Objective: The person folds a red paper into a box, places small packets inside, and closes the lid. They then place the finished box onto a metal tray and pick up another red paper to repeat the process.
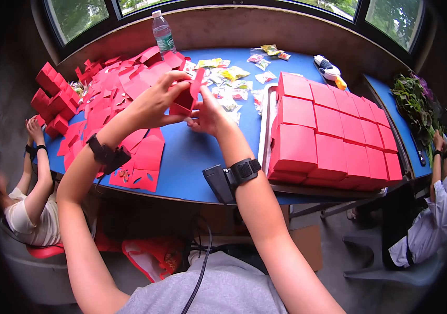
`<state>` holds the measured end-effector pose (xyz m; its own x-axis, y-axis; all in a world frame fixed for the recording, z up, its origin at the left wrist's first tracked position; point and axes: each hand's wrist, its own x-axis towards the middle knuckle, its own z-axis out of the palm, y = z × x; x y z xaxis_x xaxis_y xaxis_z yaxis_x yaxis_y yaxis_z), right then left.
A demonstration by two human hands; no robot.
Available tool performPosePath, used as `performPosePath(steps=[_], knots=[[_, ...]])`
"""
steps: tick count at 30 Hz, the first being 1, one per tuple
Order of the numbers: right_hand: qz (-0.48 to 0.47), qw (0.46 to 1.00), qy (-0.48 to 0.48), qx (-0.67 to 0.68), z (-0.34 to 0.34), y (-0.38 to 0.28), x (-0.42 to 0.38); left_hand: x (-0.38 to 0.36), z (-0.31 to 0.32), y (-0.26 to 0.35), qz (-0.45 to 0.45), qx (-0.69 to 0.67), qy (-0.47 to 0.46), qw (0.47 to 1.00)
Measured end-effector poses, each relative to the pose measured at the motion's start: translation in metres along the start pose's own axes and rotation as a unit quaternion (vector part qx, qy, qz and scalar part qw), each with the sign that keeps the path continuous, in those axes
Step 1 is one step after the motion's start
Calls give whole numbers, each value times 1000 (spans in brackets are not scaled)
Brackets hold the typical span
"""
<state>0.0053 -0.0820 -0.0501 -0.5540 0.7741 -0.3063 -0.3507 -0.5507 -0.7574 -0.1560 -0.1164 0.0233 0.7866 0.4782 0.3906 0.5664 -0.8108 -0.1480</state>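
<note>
Holding one red box (184, 103) between both hands, the person sits at the blue table (184, 157); box is up off the surface, left of the tray (264, 128). Left hand (162, 98) pinches the box from the left, right hand (210, 114) grips it from the right; fingers cover part of it, one flap stands up.

Clutter is heavy. Tray carries a packed block of boxes (333, 131). Just left of the tray: loose candy (236, 73), spread behind the hands too. Farther left: flat red sheets (100, 99), overlapping, running under the left forearm. Well left of the tray: stacked boxes (53, 99), co-worker (32, 209) beside them. Bottle (164, 39) stands behind the sheets, left of the tray. Behind the tray: black-and-white item (327, 68), can't tell what. Right of the tray: second table (383, 97) with greens (417, 102), another co-worker (432, 220) reaching there.
</note>
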Motion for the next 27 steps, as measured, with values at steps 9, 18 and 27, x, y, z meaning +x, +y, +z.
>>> performPosePath(steps=[9, 18, 27], knots=[[-677, 593, 226, -372, 38, -5, -25, -29, 23, -4, -146, -171, -3, 974], [-570, 492, 151, -641, 40, 13, -15, -44, 46, -8, -238, -354, -11, 904], [-336, 709, 105, -611, 19, 18, -7, -56, 58, 6, -253, -210, 36, 944]])
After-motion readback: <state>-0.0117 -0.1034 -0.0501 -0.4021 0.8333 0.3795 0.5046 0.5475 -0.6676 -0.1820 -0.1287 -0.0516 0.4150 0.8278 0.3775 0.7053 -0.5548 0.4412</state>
